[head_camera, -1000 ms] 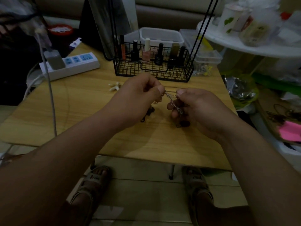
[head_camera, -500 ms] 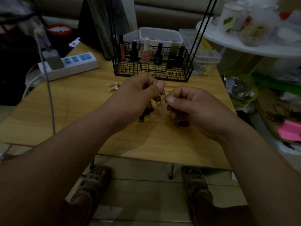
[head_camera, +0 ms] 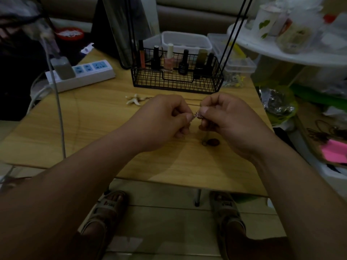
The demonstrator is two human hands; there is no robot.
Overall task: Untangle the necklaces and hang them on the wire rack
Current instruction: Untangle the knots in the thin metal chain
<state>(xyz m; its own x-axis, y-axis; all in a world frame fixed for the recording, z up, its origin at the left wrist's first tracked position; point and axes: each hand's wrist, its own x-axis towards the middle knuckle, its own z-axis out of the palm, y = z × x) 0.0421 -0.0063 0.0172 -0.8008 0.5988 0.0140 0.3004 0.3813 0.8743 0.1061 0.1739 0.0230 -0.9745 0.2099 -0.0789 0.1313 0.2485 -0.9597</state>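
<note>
Above the middle of the wooden table (head_camera: 93,132), my left hand (head_camera: 161,119) and my right hand (head_camera: 231,119) both pinch a small silvery tangle of necklace chain (head_camera: 197,115) between thumbs and fingers. A strand hangs from it down to a dark oval pendant (head_camera: 212,142) lying on the table. A pale starfish pendant (head_camera: 133,100) lies further back on a thin chain. The black wire rack (head_camera: 176,82) stands at the back, its thin uprights (head_camera: 231,34) rising out of view.
Nail polish bottles (head_camera: 184,62) fill the rack's basket. A white power strip (head_camera: 82,75) with a plugged charger and cable lies at the back left. Plastic boxes (head_camera: 185,41) sit behind. A cluttered white shelf (head_camera: 281,53) stands on the right.
My hands have drawn closer together and the chain between them has bunched into a small tangle. The dark pendant that showed under my left hand is now hidden.
</note>
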